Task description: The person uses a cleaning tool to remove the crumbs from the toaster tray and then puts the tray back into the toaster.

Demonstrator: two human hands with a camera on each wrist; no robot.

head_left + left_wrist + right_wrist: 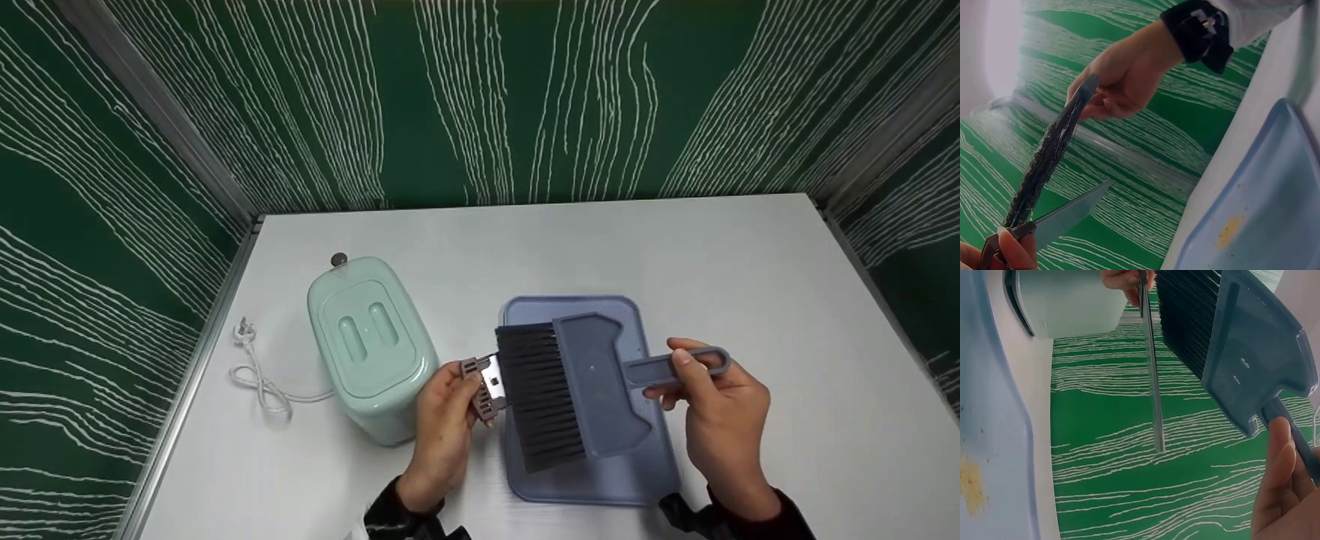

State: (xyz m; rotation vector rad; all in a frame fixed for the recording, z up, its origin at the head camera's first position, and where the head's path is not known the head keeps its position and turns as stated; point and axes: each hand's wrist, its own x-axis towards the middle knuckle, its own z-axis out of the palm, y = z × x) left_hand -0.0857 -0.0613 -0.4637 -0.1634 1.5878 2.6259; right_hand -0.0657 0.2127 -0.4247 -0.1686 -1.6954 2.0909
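Observation:
My left hand (442,427) pinches the brown vented end of a toaster crumb tray (492,379), whose thin metal plate is tilted on edge in the wrist views. A grey-blue brush (600,382) with dark bristles is held by its handle in my right hand (726,412). The bristles hang over the plate and hide most of it in the head view; in the left wrist view their tips meet it by the brown end. Below both lies a blue tray (615,480), with yellowish crumbs (1231,232) on its surface in the left wrist view.
Left of my left hand stands a mint-green toaster (375,345), its slotted top facing up. Its white cord (300,397) loops on the white table to a plug (244,330). Green walls with white wavy lines enclose the table at the back and sides.

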